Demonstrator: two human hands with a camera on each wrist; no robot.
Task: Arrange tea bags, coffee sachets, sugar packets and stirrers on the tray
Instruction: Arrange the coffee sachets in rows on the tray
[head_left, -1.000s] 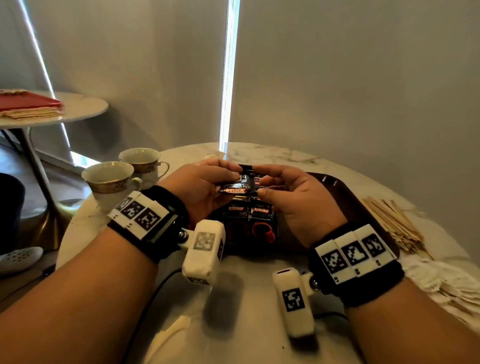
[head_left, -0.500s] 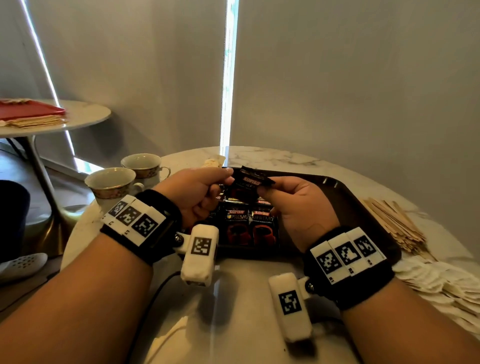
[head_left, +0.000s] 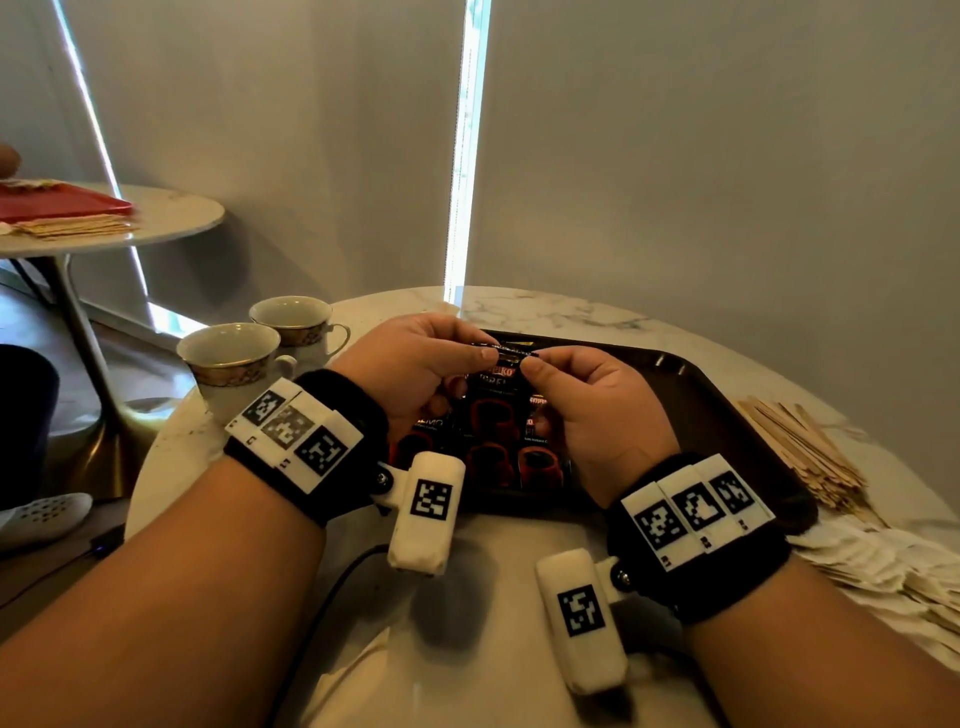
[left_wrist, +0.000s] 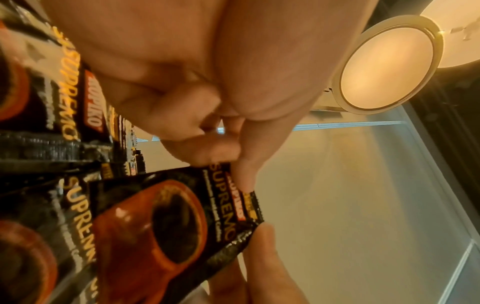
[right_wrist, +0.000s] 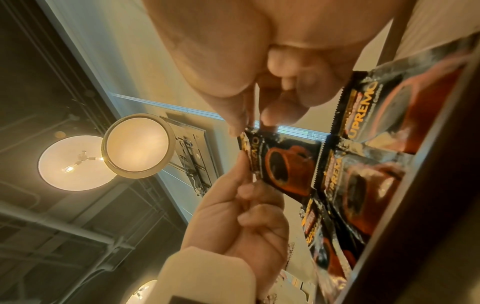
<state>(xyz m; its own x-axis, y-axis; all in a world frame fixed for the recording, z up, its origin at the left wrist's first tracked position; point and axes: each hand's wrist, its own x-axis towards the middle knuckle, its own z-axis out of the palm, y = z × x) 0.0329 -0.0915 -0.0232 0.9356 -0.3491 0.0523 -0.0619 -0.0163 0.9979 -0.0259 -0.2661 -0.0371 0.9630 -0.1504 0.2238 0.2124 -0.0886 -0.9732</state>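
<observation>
Black sachet (head_left: 511, 351) being held over the tray (head_left: 722, 410) by both hands.

Marble bench (head_left: 571, 312) is carrying the dark tray, and more sachets (head_left: 511, 457) are lying flat in the tray's near part, each printed with a red cup. Above them, the left hand (head_left: 415, 364) is pinching one top corner of the lifted sachet and the right hand (head_left: 587, 405) is pinching the other, each grip clamped on it between thumb and forefinger, so it is hanging clear of the ones below. Wooden stirrers (head_left: 800, 452) are lying in a heap on the bench just right of the tray, with pale paper packets (head_left: 883, 571) piled nearer than them. Two cups (head_left: 260, 348) are standing left of the tray.
</observation>
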